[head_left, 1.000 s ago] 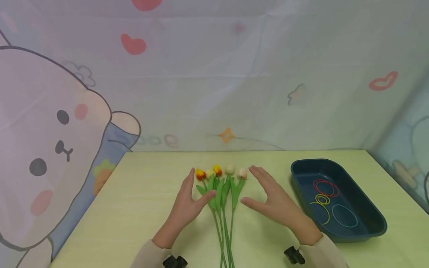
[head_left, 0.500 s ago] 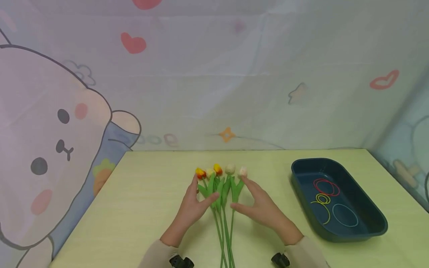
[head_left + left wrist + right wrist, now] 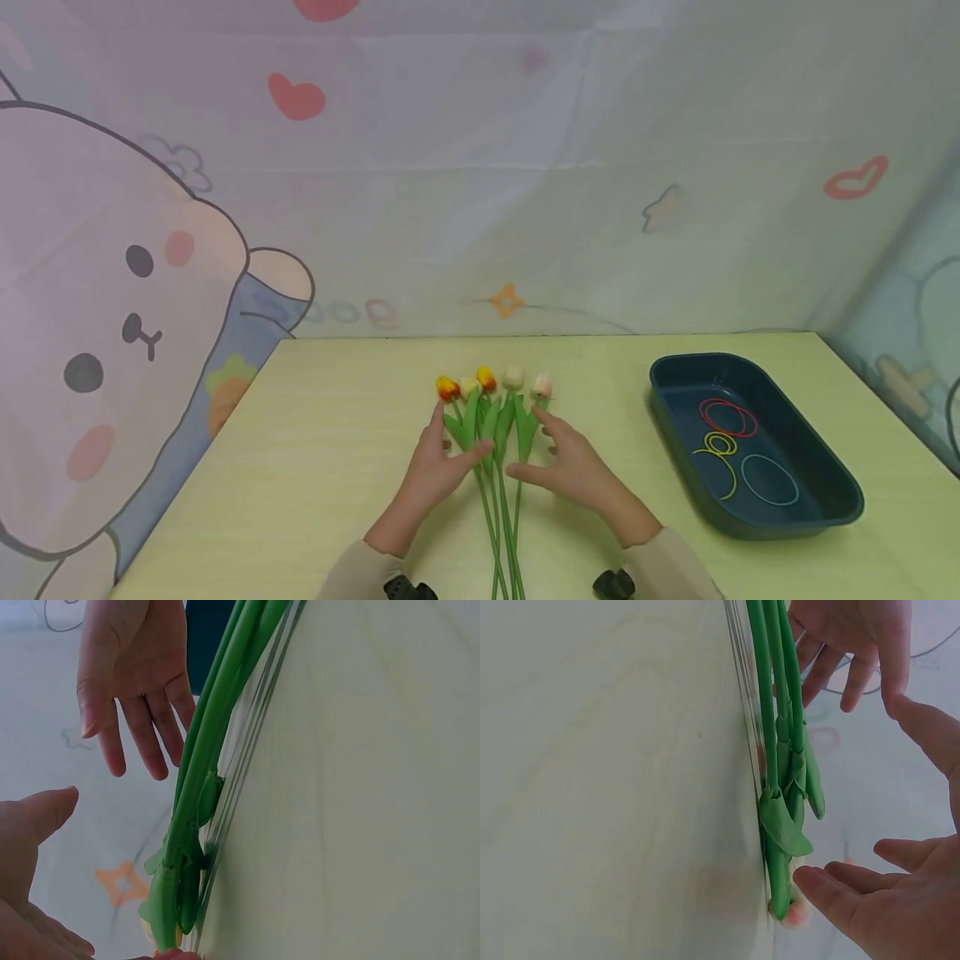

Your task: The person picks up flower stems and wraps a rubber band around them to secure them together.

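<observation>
Several tulips with green leaves (image 3: pixel 505 423) lie side by side on the table, their stems running toward the near edge. Their heads are red-yellow (image 3: pixel 447 387), cream (image 3: pixel 513 377) and pale pink (image 3: pixel 542 386). My left hand (image 3: pixel 437 471) is at the left of the leaves, thumb reaching over them and fingertips just below the red-yellow head. On the other side, my right hand (image 3: pixel 573 467) has its fingertips right at the leaves under the pink head. Both hands have fingers spread and grip nothing. In the right wrist view, green stems (image 3: pixel 769 697) pass between the two hands.
To the right stands a dark blue tray (image 3: pixel 810 527) holding red, yellow and light blue rings or cords. The pale wooden table (image 3: pixel 322 450) ends at a printed cloth backdrop (image 3: pixel 450 208). Small dark devices (image 3: pixel 615 583) sit at the wrists.
Both hands have come inward toward the tulips, the right hand moving farther to the left. The gap between them has narrowed, while the tulips and the tray have stayed where they were.
</observation>
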A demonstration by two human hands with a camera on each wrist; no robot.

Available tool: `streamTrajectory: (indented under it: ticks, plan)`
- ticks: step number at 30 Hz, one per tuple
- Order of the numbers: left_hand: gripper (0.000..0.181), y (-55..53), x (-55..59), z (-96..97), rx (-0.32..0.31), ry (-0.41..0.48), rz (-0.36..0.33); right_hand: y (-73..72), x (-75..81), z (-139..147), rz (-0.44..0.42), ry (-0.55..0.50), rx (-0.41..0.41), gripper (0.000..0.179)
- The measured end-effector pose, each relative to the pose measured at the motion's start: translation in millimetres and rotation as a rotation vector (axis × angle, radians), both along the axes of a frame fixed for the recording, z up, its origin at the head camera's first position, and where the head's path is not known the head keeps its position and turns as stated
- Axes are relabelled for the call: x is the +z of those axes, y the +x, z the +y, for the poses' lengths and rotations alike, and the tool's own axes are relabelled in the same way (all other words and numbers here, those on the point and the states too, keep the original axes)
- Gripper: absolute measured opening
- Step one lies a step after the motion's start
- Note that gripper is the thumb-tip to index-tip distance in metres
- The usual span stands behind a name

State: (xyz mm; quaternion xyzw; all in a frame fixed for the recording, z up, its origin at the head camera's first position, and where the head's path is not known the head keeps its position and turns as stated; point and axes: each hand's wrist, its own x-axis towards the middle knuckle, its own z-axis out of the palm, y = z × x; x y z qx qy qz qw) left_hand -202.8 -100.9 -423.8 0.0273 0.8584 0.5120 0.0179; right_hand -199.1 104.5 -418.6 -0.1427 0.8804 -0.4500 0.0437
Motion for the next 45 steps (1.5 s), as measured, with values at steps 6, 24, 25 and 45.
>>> streamTrajectory:
  ticks: [6, 24, 25, 45]
  plan:
    - [0.101, 0.5, -1.7, 1.9, 0.0, 0.021, -0.026, -3.4, -2.9, -0.8, -0.038, -0.036, -0.01, 0.088]
    - [0.087, 1.3, -5.8, 3.7, -0.082, 0.141, -0.118, -9.0, -10.0, -5.9, -0.193, -0.112, 0.001, 0.083]
    - [0.085, 1.3, -6.1, 4.1, -0.082, 0.145, -0.121, -8.3, -9.2, -6.8, -0.194, -0.121, 0.005, 0.082]
    - [0.05, -2.1, -13.8, 12.9, -0.036, 0.317, -0.197, -9.9, -16.8, -16.4, -0.24, -0.234, 0.033, 0.079]
